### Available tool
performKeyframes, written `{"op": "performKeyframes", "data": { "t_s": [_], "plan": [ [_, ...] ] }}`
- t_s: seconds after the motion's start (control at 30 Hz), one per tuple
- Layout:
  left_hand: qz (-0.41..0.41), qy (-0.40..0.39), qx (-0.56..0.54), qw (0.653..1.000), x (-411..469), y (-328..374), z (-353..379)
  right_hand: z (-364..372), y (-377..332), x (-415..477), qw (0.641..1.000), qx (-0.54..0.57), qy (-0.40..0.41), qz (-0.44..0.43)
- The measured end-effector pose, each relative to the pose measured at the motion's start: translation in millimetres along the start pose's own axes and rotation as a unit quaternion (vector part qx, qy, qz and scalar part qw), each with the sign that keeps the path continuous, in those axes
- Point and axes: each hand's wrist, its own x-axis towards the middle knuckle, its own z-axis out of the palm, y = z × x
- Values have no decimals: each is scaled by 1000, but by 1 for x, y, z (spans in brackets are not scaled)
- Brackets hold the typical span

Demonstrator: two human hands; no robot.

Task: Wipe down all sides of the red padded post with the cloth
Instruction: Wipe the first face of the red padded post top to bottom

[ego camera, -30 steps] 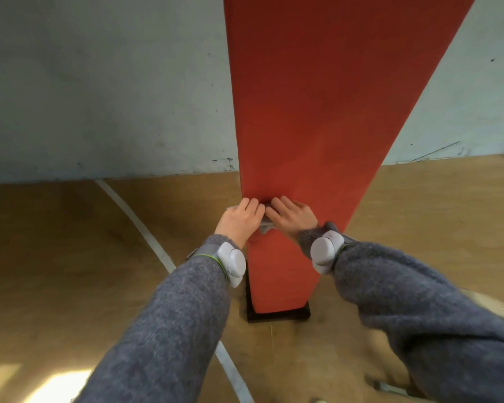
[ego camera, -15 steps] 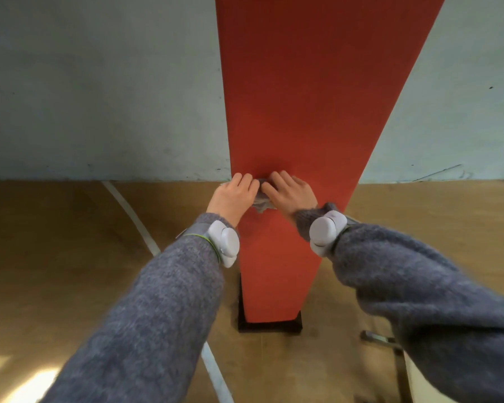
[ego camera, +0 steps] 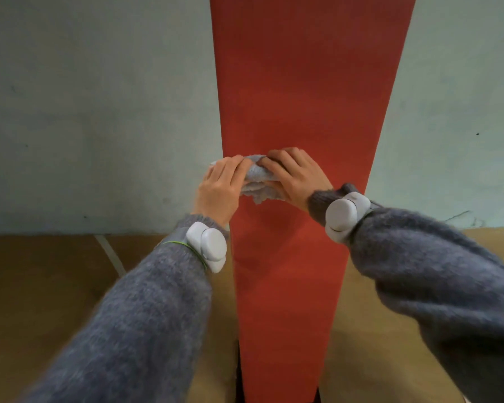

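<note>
The red padded post point(ego camera: 291, 91) rises straight ahead and fills the middle of the head view. A bunched grey cloth point(ego camera: 256, 181) lies against its front face at about mid height. My left hand point(ego camera: 220, 187) grips the cloth's left end at the post's left edge. My right hand point(ego camera: 297, 175) grips the right end, fingers curled over the top of the cloth. Both hands press it onto the post. Most of the cloth is hidden under my fingers.
A pale blue-green wall point(ego camera: 99, 112) stands behind the post on both sides. The wooden floor point(ego camera: 41, 286) carries a white painted line point(ego camera: 111, 254) to the left. A dark base point(ego camera: 239, 382) shows at the post's foot.
Both hands have slid the cloth upward along the post's front face. The view has tilted up, so less of the floor and base shows.
</note>
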Motion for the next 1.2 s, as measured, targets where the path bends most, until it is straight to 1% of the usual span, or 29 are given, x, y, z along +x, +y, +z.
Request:
{"op": "performKeyframes", "data": {
  "t_s": [0.1, 0.2, 0.27, 0.33, 0.43, 0.53, 0.6, 0.67, 0.77, 0.87, 1.03, 1.2],
  "plan": [
    [12, 37, 39, 998, -6, -2, 13, 3, 3, -1, 999, -39, 27, -21],
    [52, 75, 104, 990, -22, 0, 25, 17, -3, -18, 990, -117, 70, -32],
    [78, 96, 128, 984, -34, 3, 31, 27, -15, -34, 986, -138, 95, -17],
    [95, 108, 124, 982, -50, 12, 36, 36, -33, -57, 984, -137, 115, 12],
    [105, 114, 101, 983, -73, 26, 45, 47, -51, -86, 982, -148, 111, 45],
    [97, 124, 105, 982, -82, 35, 47, 45, -50, -93, 980, -178, 92, 23],
    [81, 134, 120, 980, -65, 34, 42, 33, -40, -78, 978, -185, 94, 9],
    [42, 128, 138, 981, -30, 32, 35, 18, -28, -50, 976, -179, 120, 28],
    [-22, 97, 149, 984, 27, 30, 26, -1, -11, -9, 966, -189, 159, 81],
    [-35, 78, 145, 986, 56, 28, 24, -3, -1, 8, 957, -187, 190, 113],
    [-22, 135, 106, 985, 29, 36, 38, 27, -13, -22, 947, -177, 231, 136],
    [-22, 133, 87, 987, -19, 57, 52, 38, -22, -65, 958, -169, 216, 87]
  ]
}}
